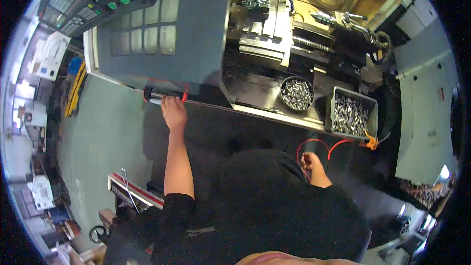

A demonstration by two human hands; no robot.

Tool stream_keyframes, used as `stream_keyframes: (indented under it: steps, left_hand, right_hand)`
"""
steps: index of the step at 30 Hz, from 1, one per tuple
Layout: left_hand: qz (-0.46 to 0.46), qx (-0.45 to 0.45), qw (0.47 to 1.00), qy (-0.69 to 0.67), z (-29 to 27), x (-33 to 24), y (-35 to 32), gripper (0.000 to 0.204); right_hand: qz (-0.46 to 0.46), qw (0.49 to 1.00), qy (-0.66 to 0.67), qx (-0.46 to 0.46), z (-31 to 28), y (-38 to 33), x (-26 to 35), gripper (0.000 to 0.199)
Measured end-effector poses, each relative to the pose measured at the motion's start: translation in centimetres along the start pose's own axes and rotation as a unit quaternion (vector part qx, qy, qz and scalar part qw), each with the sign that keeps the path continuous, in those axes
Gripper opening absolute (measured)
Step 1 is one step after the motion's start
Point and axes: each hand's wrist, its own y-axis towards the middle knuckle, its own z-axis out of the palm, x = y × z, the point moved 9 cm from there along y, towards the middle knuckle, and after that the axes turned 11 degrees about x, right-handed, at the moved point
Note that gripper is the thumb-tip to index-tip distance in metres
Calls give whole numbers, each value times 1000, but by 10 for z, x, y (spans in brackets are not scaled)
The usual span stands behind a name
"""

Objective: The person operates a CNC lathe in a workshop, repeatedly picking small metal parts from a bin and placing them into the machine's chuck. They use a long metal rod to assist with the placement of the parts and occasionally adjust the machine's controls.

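Left hand [174,110] at the left of centre, forearm rising from below. Its fingers are bent over the door handle [155,101], which sits on the lower edge of the machine's grey door [198,34]; we read this as a grip on the bar, thumb not clear to us.

Right hand [315,167] lies lower, right of centre, fingers curled inward. A red hose [339,143] loops close by it; we cannot tell whether those fingers are clamped on anything. An orange nozzle [371,142] hangs at the near right corner of the grey bin.

Handling, our judgement: the handle looks stiff and smooth, perhaps slick if oil gets on it. The door behind it should be rigid and fairly heavy, its window panes the likeliest part to suffer a knock. Best hold is the middle of the bar, fingers wrapped right around, clear of the door's edge. The hose should be light and springy; we would take it near its end.

About them: a round bowl [287,106] of small metal parts on the machine's ledge, right of centre; just right of it the grey bin [373,115], filled with similar pieces. Control panel [66,5] at upper left.
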Motion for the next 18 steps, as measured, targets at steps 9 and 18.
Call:
stream_keyframes:
  steps: [9, 18]
  left_hand:
    - [-9, -6, 1000, -25, -13, -105, -38, 29]
    - [20, 25, 993, -116, -32, -159, -66, 31]
  right_hand:
    - [-59, 834, -527, -155, -68, 29, 66, 26]
    - [-50, 572, -804, -153, -9, 110, 139, 39]
